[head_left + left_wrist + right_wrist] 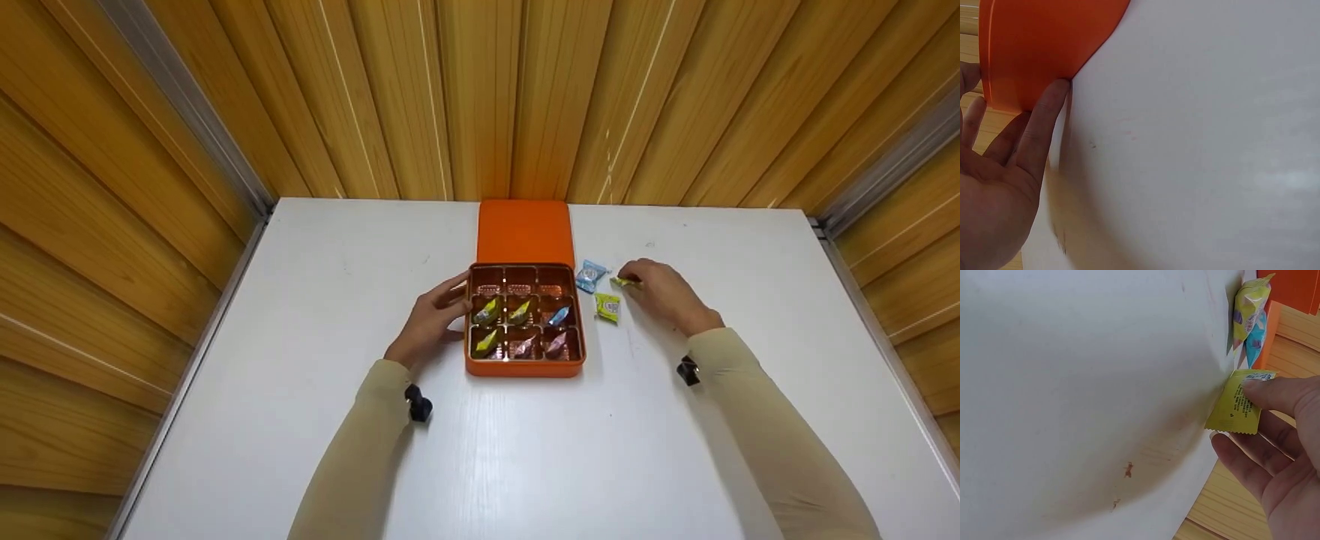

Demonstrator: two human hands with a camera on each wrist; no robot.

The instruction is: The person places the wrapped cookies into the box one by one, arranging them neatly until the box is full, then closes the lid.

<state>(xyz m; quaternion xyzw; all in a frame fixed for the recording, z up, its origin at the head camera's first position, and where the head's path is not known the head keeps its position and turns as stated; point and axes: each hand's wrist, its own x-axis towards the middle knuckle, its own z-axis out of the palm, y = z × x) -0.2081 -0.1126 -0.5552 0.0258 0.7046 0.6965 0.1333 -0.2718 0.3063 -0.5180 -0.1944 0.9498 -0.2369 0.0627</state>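
An orange box (525,369) with a divided tray holds wrapped candies in its middle and near rows: yellow-green ones (487,343) to the left and centre, a blue one (559,315) and pink ones (556,345) to the right. My left hand (431,319) rests against the box's left side, fingers fairly straight on the orange wall (1044,45). Right of the box, my right hand (664,295) pinches a yellow-green wrapped candy (1241,408) between thumb and fingers. Nearby on the table lie another yellow-green candy (607,307) and a light blue candy (591,275).
Behind the box lies its orange lid (525,231), near the far edge of the white table (300,315). Wood-patterned panels (480,97) rise at the back and both sides. Black wrist devices (418,405) sit at both sleeves.
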